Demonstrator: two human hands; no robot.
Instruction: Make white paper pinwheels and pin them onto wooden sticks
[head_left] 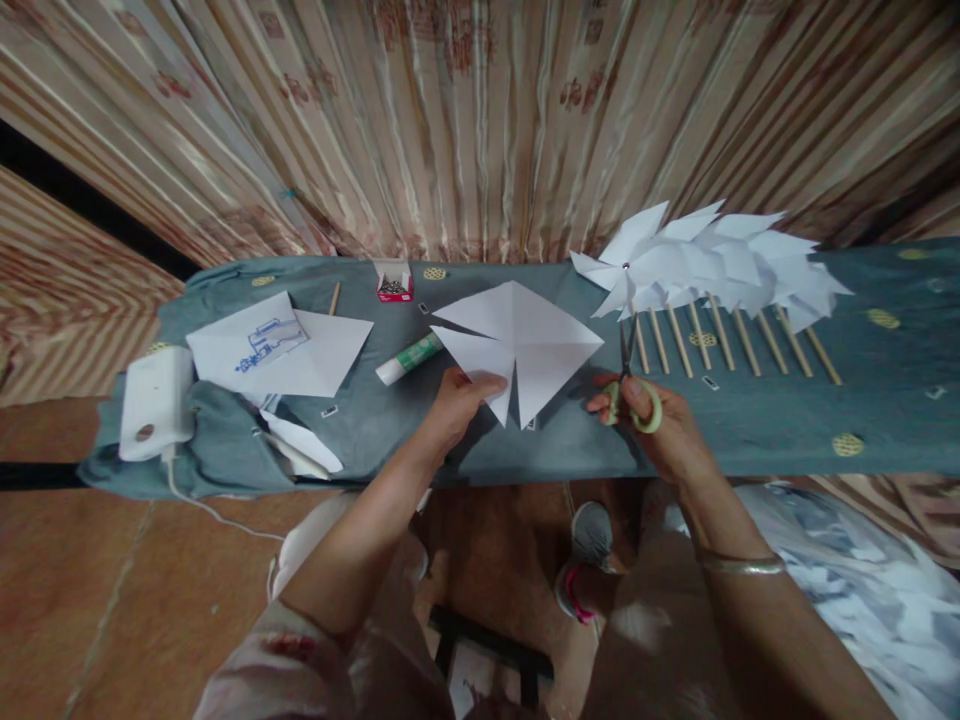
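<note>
A square sheet of white paper (540,345) with slits cut inward from two corners is held above the table's middle. My left hand (461,405) pinches its lower left part, thumb on top. In my right hand (664,420) is a pair of scissors (631,385) with pale green handles, fingers through the loops and blades pointing away from me. The scissors are apart from the paper, to its right. A green and white glue stick (409,358) lies just left of the paper.
Several white paper pinwheels (705,255) on wooden sticks (679,340) lie in a row at the right. A small red box of metal pins (394,283) stands at the back. On the left are paper sheets (334,350) and a white corded device (156,400). A teal cloth (750,430) covers the table.
</note>
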